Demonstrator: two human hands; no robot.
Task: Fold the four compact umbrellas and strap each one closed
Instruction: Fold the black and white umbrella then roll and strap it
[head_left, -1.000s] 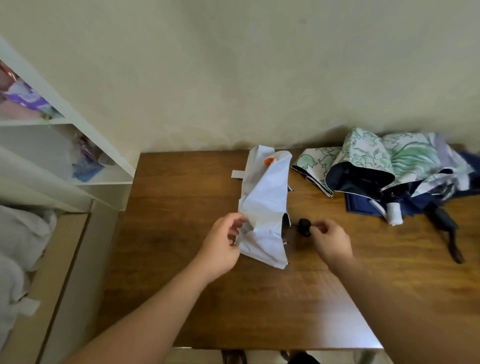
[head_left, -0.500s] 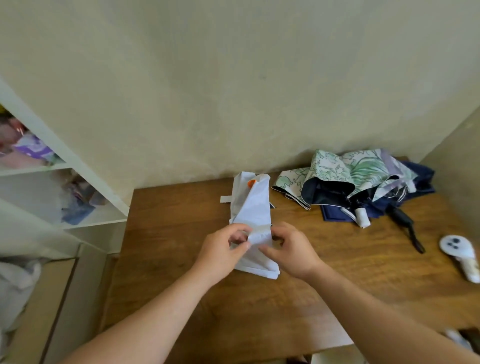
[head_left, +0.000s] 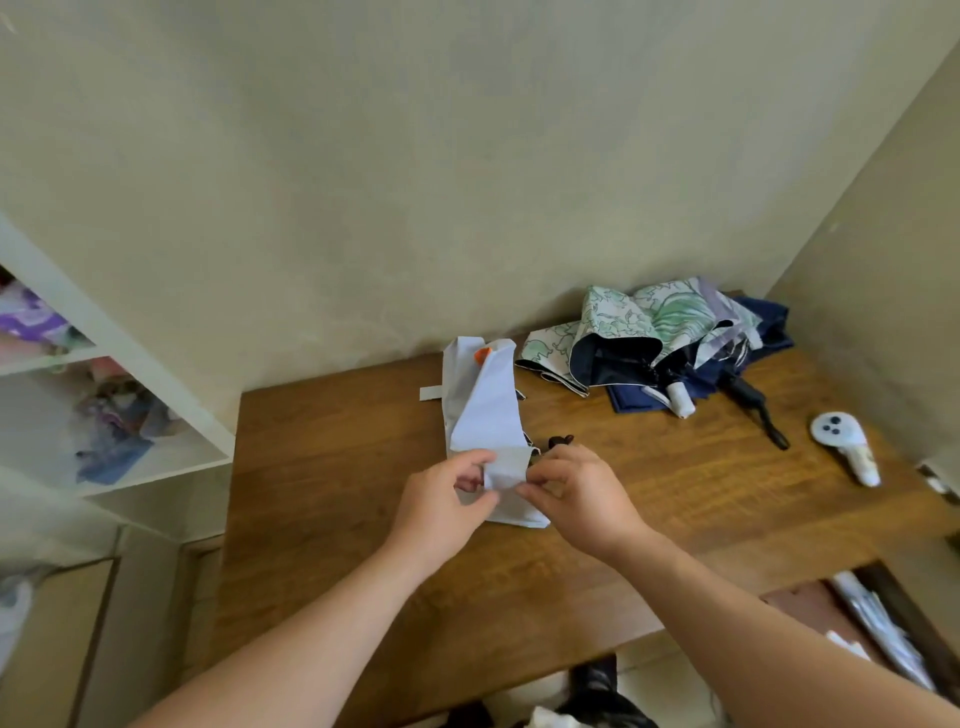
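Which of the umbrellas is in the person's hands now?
The pale white fabric umbrella: both hands pinch its lower end, while the green-patterned umbrella and navy umbrella lie untouched in the corner.

White umbrella; green-patterned umbrella; brown table.

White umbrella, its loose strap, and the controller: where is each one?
White umbrella (head_left: 488, 410): head view, on its folded canopy.
Strap (head_left: 430, 393): head view, on the tab sticking out to the left.
Controller (head_left: 835, 430): head view, on its round button face.
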